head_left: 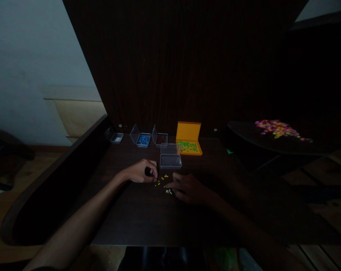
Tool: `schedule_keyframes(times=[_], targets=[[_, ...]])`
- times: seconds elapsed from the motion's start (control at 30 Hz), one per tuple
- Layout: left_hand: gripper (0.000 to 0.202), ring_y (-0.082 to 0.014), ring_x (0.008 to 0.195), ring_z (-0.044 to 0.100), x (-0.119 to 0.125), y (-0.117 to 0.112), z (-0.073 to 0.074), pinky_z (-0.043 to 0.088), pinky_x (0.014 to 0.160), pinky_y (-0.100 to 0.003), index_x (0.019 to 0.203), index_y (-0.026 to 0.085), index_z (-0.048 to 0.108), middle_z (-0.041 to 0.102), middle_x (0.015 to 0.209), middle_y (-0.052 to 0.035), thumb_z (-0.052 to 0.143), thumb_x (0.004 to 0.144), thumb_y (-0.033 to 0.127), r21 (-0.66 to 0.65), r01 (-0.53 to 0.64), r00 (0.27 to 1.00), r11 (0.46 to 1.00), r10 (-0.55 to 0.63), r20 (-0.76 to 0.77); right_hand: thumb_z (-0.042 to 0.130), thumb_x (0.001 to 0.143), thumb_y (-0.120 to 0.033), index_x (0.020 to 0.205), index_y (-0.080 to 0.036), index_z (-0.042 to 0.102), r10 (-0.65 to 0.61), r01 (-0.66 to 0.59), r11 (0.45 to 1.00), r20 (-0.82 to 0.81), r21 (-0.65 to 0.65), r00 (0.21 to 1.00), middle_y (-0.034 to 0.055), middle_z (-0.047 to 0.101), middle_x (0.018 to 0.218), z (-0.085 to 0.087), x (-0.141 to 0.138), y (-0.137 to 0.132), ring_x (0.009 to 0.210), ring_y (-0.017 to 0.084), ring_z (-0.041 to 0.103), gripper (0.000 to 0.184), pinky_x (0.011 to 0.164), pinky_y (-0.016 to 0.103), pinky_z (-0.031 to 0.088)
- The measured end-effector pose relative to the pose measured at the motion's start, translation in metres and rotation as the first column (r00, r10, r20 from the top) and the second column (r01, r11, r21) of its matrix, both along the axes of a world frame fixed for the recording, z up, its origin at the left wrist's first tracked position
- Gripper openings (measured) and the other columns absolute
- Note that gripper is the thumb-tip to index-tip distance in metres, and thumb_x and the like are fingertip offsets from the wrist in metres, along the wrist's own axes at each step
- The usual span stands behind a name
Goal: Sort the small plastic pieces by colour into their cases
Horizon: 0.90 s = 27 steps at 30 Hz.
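My left hand (pixel 143 171) rests on the dark table with its fingers curled in and the tips near the thumb; anything between them is too small to see. Just right of it lie several tiny yellow pieces (pixel 162 178). My right hand (pixel 188 188) reaches in from the other side, its index finger stretched out to a yellow piece and the other fingers apart from it. Below that fingertip sits a small cluster of whitish pieces (pixel 168 191). Behind both hands stands a clear plastic box (pixel 170 166) with its lid raised, and no pieces show in it.
Along the back are an orange box (pixel 188 131) of green pieces, a clear box of blue pieces (pixel 143 140), one with dark reddish pieces (pixel 161 139) and a small clear box (pixel 117 138). A colourful heap (pixel 280 129) lies on a dark surface at right. A raised side panel (pixel 60 169) borders the left.
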<state>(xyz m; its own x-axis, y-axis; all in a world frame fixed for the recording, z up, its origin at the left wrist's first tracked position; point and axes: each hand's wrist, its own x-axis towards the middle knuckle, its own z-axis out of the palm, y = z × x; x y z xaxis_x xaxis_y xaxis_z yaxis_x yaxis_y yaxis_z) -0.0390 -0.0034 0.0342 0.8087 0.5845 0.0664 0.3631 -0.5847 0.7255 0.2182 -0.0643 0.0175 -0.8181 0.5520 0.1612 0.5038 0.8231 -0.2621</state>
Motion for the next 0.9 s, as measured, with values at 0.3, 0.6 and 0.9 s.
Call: schedule_keyframes(times=[0.3, 0.6, 0.9], targets=[[0.010, -0.0102, 0.070, 0.051, 0.000, 0.000, -0.003, 0.043, 0.064, -0.021, 0.077, 0.013, 0.071, 0.058, 0.076, -0.0020, 0.068, 0.074, 0.022, -0.020, -0.024, 1.000, 1.000, 0.025, 0.018, 0.049, 0.088, -0.023, 0.106, -0.020, 0.067, 0.010, -0.010, 1.000, 0.047, 0.008, 0.999, 0.0067, 0.056, 0.099, 0.002, 0.001, -0.001, 0.076, 0.014, 0.055, 0.026, 0.059, 0.024, 0.035], [0.013, -0.0096, 0.068, 0.054, 0.003, -0.002, -0.002, 0.044, 0.065, -0.021, 0.080, 0.011, 0.070, 0.063, 0.077, -0.0031, 0.068, 0.076, 0.023, -0.082, -0.058, 0.996, 0.995, 0.064, 0.065, 0.052, 0.085, -0.022, 0.107, -0.024, 0.069, 0.072, -0.074, 0.997, -0.054, -0.034, 0.996, 0.0048, 0.055, 0.095, -0.004, 0.004, 0.000, 0.072, 0.012, 0.053, 0.027, 0.059, 0.023, 0.034], [0.012, -0.0094, 0.067, 0.055, 0.021, -0.020, 0.003, 0.045, 0.065, -0.021, 0.086, 0.011, 0.070, 0.067, 0.079, -0.0039, 0.066, 0.078, 0.020, -0.006, -0.082, 0.986, 0.997, 0.082, 0.147, 0.053, 0.081, -0.018, 0.087, -0.018, 0.069, 0.058, -0.054, 0.998, -0.098, 0.045, 0.993, 0.0055, 0.057, 0.092, -0.004, 0.010, 0.003, 0.068, 0.012, 0.053, 0.017, 0.058, 0.024, 0.035]])
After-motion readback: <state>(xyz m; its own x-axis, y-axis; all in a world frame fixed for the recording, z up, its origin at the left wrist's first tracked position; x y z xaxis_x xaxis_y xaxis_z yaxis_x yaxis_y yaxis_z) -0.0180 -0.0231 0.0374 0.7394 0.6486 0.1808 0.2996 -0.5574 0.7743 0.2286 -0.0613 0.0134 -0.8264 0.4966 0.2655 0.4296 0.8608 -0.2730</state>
